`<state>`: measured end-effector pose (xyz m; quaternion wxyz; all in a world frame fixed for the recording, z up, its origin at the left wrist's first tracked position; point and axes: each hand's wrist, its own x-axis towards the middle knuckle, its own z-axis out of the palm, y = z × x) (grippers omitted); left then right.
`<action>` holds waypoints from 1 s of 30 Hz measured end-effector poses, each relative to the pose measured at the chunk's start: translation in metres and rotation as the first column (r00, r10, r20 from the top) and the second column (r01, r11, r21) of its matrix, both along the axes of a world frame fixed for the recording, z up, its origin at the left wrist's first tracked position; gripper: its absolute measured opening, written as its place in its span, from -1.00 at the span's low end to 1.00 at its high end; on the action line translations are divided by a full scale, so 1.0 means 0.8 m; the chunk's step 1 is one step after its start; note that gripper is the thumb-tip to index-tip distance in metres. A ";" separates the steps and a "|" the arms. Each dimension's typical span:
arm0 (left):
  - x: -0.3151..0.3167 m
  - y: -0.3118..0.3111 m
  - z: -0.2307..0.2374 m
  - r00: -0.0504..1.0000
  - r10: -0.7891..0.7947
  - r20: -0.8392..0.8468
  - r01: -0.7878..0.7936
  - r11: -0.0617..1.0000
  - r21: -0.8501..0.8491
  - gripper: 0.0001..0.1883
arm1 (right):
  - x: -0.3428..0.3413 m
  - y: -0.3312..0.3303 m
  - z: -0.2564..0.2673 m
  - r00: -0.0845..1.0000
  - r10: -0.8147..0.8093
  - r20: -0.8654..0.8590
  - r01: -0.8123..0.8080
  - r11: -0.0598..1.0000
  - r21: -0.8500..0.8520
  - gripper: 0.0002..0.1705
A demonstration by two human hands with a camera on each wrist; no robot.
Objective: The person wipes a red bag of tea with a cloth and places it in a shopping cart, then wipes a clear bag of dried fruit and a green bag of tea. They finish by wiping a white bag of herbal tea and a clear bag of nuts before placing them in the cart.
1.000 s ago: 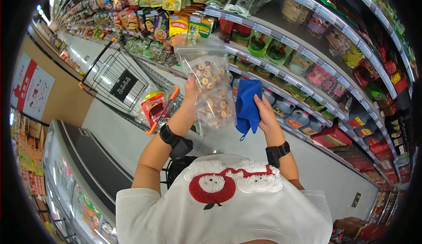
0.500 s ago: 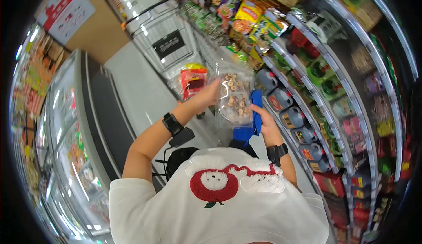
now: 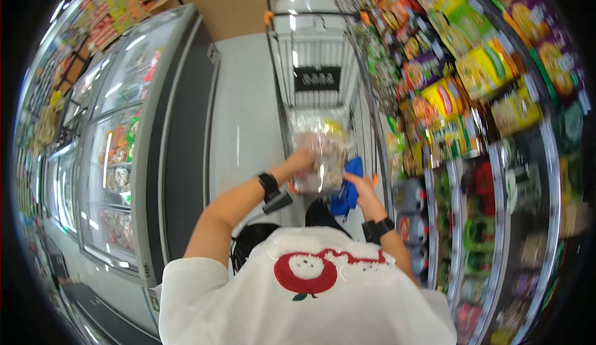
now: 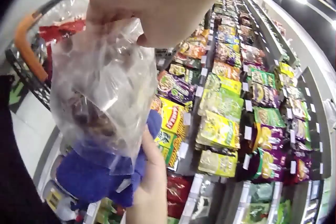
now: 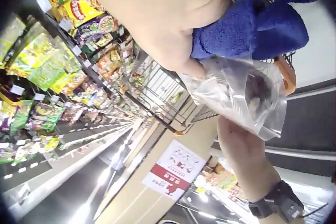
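Note:
My left hand (image 3: 301, 160) grips the left edge of a clear plastic bag (image 3: 330, 162) of small brown-and-cream rings, dried slices by their look. The same hand (image 4: 131, 8) comes over the bag's top in the left wrist view. A blue cloth (image 3: 349, 193) with a hanging loop is in my right hand (image 3: 366, 193), just right of the bag. In the left wrist view, the cloth (image 4: 100, 174) bunches below the bag's lower end. The cloth (image 5: 236, 27) shows a fuzzy towel weave in the right wrist view, close against the bag (image 5: 241, 95).
Straight ahead is a shopping cart (image 3: 316, 99) with orange corners; a yellow-topped packet (image 3: 330, 125) lies inside it. Shelves of packaged food (image 3: 484, 68) line the right side. A glass-doored freezer (image 3: 202, 96) stands at left, with pale floor (image 3: 242, 103) between it and the cart.
The view has turned left, so the cart now lies straight ahead rather than off to the left. Both hands, with bag and cloth, are lower and nearer the body, and the bag overlaps the cart.

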<state>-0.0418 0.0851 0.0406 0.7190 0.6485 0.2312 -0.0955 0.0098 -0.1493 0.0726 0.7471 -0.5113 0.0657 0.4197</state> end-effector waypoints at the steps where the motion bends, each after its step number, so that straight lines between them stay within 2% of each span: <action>1: 0.005 0.003 -0.014 0.999 0.031 0.011 -0.031 0.998 0.062 -0.62 | 0.019 0.012 -0.010 0.999 0.043 0.003 -0.043 0.999 -0.019 -0.67; 3: 0.008 0.006 -0.038 0.996 0.082 0.019 -0.084 0.979 0.184 -0.54 | 0.048 0.037 -0.018 0.991 0.130 -0.033 -0.132 0.989 -0.069 -0.68; 5: 0.013 0.005 -0.059 0.991 0.136 0.011 -0.133 0.946 0.294 -0.47 | 0.073 0.060 -0.007 0.975 0.185 -0.126 -0.199 0.974 -0.110 -0.67; 7: 0.009 0.000 -0.076 0.983 0.182 -0.015 -0.161 0.902 0.400 -0.40 | 0.092 0.074 -0.022 0.937 0.264 -0.227 -0.301 0.942 -0.147 -0.70; 8: 0.005 -0.004 -0.083 0.979 0.200 -0.035 -0.163 0.877 0.451 -0.37 | 0.109 0.067 -0.075 0.875 0.469 0.119 -0.448 0.878 -0.168 -0.73; 9: 0.003 -0.011 -0.089 0.975 0.216 -0.056 -0.160 0.851 0.500 -0.33 | 0.127 0.060 -0.130 0.703 0.546 0.456 -0.492 0.836 -0.242 -0.74; 11: -0.001 -0.021 -0.096 0.966 0.224 -0.132 -0.114 0.821 0.559 -0.26 | 0.151 0.045 -0.253 0.553 0.637 0.536 -0.590 0.754 -0.288 -0.73; 12: 0.000 -0.019 -0.097 0.956 0.192 -0.220 -0.042 0.836 0.548 -0.31 | 0.143 0.047 -0.237 0.731 0.653 0.198 -0.614 0.756 -0.227 -0.73; 13: 0.001 -0.016 -0.098 0.939 0.154 -0.306 0.034 0.847 0.530 -0.37 | 0.138 0.062 -0.215 0.823 0.513 -0.244 -0.559 0.807 -0.190 -0.73; 15: -0.002 -0.021 -0.074 0.903 0.153 -0.400 0.121 0.805 0.580 -0.51 | 0.132 0.073 -0.212 0.785 0.483 -0.387 -0.592 0.770 -0.238 -0.73; 17: 0.001 -0.020 -0.116 0.902 0.052 -0.429 0.247 0.753 0.610 -0.49 | 0.132 0.080 -0.212 0.747 0.507 -0.430 -0.642 0.717 -0.270 -0.73; 19: 0.007 -0.008 -0.139 0.864 -0.186 -0.467 0.448 0.706 0.548 -0.27 | 0.132 0.084 -0.205 0.723 0.507 -0.470 -0.671 0.677 -0.302 -0.72; 21: 0.001 -0.024 -0.152 0.912 -0.017 -0.410 0.274 0.769 0.577 -0.41 | 0.133 0.087 -0.200 0.716 0.491 -0.497 -0.675 0.670 -0.310 -0.73; 23: -0.005 -0.039 -0.122 0.922 0.097 -0.374 0.149 0.804 0.576 -0.57 | 0.136 0.085 -0.203 0.705 0.486 -0.516 -0.688 0.646 -0.332 -0.71; 24: -0.008 -0.028 -0.093 0.906 -0.093 -0.414 0.321 0.788 0.525 -0.47 | 0.134 0.091 -0.202 0.699 0.487 -0.524 -0.696 0.632 -0.341 -0.71; 26: -0.013 -0.033 -0.111 0.917 -0.205 -0.343 0.383 0.699 0.604 -0.48 | 0.128 0.094 -0.196 0.718 0.487 -0.498 -0.683 0.630 -0.369 -0.71; 27: -0.024 -0.038 -0.093 0.950 -0.117 -0.291 0.274 0.762 0.587 -0.52 | 0.126 0.091 -0.191 0.735 0.473 -0.485 -0.666 0.638 -0.386 -0.72; 28: -0.038 -0.042 -0.061 0.972 -0.027 -0.234 0.158 0.810 0.564 -0.56 | 0.127 0.087 -0.202 0.793 0.488 -0.365 -0.608 0.667 -0.430 -0.71; 29: -0.038 -0.041 -0.054 0.973 -0.076 -0.219 0.189 0.804 0.563 -0.57 | 0.135 0.079 -0.239 0.840 0.488 -0.238 -0.539 0.702 -0.465 -0.70; 30: -0.040 -0.040 -0.076 0.978 -0.159 -0.134 0.206 0.821 0.532 -0.58 | 0.141 0.068 -0.259 0.876 0.470 -0.107 -0.458 0.743 -0.489 -0.70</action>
